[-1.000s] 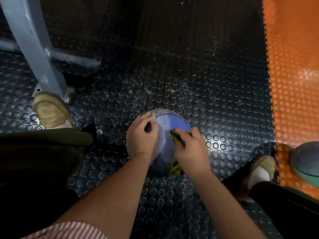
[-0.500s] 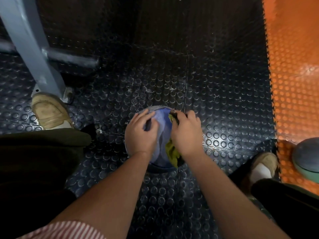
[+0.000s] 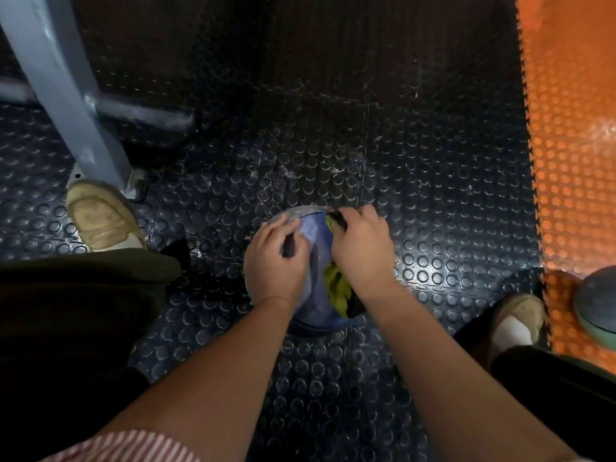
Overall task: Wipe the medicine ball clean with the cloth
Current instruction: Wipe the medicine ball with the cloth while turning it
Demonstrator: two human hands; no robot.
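Observation:
A blue medicine ball with a grey upper edge sits on the black studded floor between my feet. My left hand rests on its left side, fingers curved over the surface. My right hand grips a yellow-green cloth and presses it on the ball's upper right. The cloth's loose end hangs down below my right palm. Much of the ball is hidden under both hands.
A grey metal frame leg and its floor bar stand at the left, beside my left shoe. My right shoe is at the right. An orange studded mat runs along the right edge, with a second grey-green ball on it.
My right hand slid the cloth from the ball's middle up to its far right edge. The left hand stayed on the ball's left side.

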